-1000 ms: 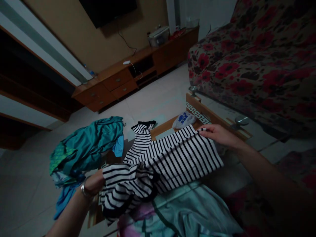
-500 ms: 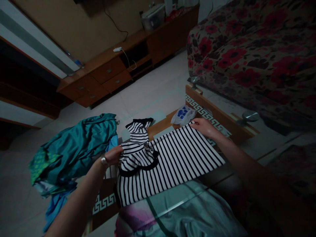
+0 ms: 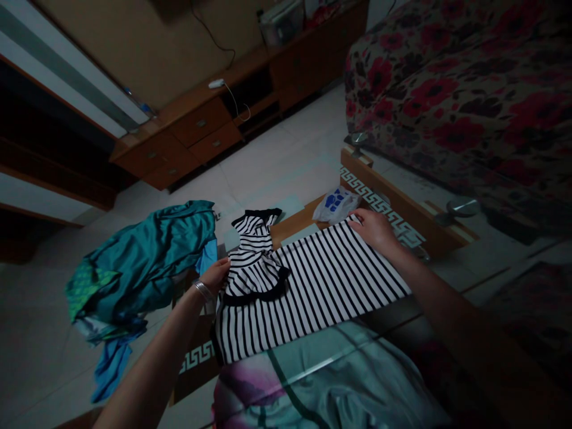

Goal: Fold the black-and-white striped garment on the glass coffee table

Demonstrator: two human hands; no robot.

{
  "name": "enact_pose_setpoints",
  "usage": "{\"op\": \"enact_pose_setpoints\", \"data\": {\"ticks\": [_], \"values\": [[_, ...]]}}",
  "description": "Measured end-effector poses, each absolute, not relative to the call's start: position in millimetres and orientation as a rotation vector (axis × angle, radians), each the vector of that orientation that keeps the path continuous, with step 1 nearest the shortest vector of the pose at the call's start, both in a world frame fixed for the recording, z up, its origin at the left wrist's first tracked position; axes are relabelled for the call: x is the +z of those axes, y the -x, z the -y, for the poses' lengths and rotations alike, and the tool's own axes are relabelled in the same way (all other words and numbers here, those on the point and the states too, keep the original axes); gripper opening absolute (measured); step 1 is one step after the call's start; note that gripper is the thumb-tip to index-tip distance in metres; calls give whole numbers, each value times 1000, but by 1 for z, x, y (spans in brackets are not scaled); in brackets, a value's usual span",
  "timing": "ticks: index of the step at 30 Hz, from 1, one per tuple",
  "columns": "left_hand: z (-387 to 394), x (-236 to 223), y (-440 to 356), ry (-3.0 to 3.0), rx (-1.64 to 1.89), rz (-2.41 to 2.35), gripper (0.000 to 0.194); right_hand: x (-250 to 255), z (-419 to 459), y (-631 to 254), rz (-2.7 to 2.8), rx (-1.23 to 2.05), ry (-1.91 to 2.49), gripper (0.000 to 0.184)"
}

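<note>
A black-and-white striped garment (image 3: 330, 268) lies spread across a glass-topped table, its black-edged ruffled part (image 3: 254, 277) folded over the left end. My left hand (image 3: 217, 275), with a silver bangle at the wrist, pinches the garment's left edge beside the ruffle. At its far right corner, my right hand (image 3: 373, 229) grips the cloth between thumb and fingers. Just beyond that hand is a white plastic bag (image 3: 336, 202) with blue print. Beneath my arms, a pale green and pink cloth (image 3: 322, 381) sits nearest me.
A heap of teal satiny clothes (image 3: 152, 256) rests at the left, with a blue cloth (image 3: 111, 366) hanging from it. The table's wooden frame (image 3: 384, 205) bears a Greek-key pattern. A floral-covered sofa (image 3: 456, 89) stands right, and a wooden cabinet (image 3: 201, 128) lines the wall.
The view has shifted slightly, so most things appear a little to the right and higher. Both hands keep their hold on the striped garment, whose ruffle lies a bit flatter.
</note>
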State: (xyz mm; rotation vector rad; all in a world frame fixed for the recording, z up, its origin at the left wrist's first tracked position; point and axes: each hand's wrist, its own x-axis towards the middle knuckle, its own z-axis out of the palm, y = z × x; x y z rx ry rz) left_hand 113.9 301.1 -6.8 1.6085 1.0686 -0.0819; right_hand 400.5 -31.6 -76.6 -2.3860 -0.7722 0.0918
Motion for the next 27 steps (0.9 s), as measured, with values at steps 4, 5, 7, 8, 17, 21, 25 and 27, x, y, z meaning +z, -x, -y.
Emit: {"op": "enact_pose_setpoints", "data": {"ticks": [4,5,7,8,17,21,25,27], "values": [[-309,3,-95,-1592,-224,-1047,55,-80,35,-402,851,33,2416,28],[-311,7,-91,-1619,-269,-1008,55,-81,35,-402,863,29,2429,29],[-313,13,-82,-1689,-368,-916,52,-82,35,-403,889,29,2448,28],[-313,15,-78,-1720,-411,-886,49,-82,35,-403,899,28,2455,28],[-303,-8,-48,-1952,-45,-1174,43,-78,33,-397,925,70,2579,30],[-299,-16,-37,-2029,98,-1234,45,-69,34,-391,959,92,2630,32],[-296,-15,-21,-2089,71,-1213,34,-50,45,-373,982,-22,2676,41],[-293,-18,-13,-2144,60,-1228,23,-44,54,-357,1016,-113,2657,40]]}}
